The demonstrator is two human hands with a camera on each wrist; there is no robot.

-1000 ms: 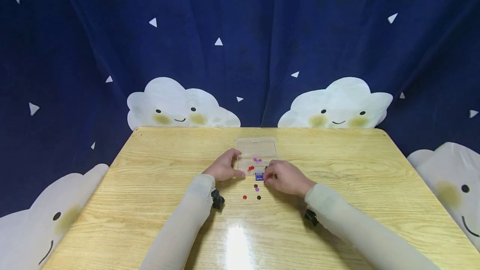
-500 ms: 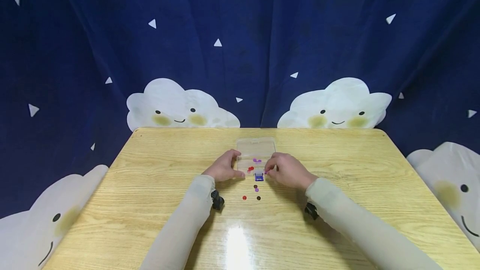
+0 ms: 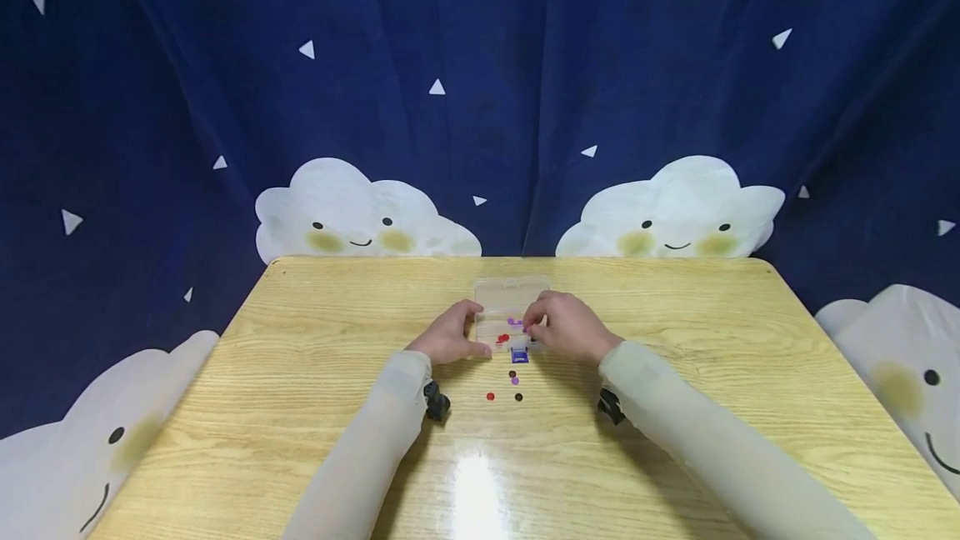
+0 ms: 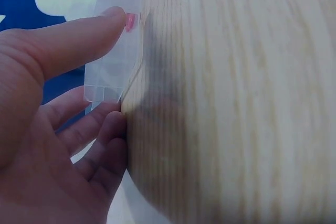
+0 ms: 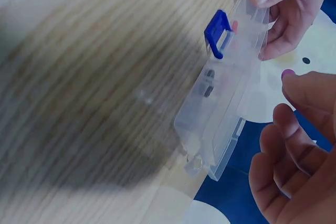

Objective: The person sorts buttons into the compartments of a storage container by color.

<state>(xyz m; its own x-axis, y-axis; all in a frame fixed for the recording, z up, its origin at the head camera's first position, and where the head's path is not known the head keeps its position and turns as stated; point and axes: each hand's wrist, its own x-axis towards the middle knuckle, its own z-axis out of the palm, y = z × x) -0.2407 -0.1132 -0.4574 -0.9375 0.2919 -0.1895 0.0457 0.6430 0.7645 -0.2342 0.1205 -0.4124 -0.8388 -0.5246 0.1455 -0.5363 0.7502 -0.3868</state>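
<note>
A clear plastic box (image 3: 513, 294) lies with its lid tipped back and has a blue latch (image 3: 519, 355) at its front. My left hand (image 3: 450, 333) holds the box's left end, thumb (image 4: 79, 45) at the front wall and fingers towards the back. Over the right part of the box, my right hand (image 3: 567, 327) pinches a small purple button-like disc (image 5: 287, 73) at its fingertips. Inside the box, purple discs (image 3: 514, 322) sit towards the back and red discs (image 3: 502, 338) front left. Dark discs (image 5: 209, 83) show through the right part in the right wrist view.
On the wooden table (image 3: 337, 307), a dark disc (image 3: 512, 374) and a purple disc (image 3: 515, 381) lie just in front of the box. Nearer are a red disc (image 3: 491, 397) and another dark disc (image 3: 518, 397). A blue curtain (image 3: 480, 107) hangs behind the table.
My right hand has moved from beside the box's front right corner up and back over its right part, with the purple disc. My left hand stays at the box's left end.
</note>
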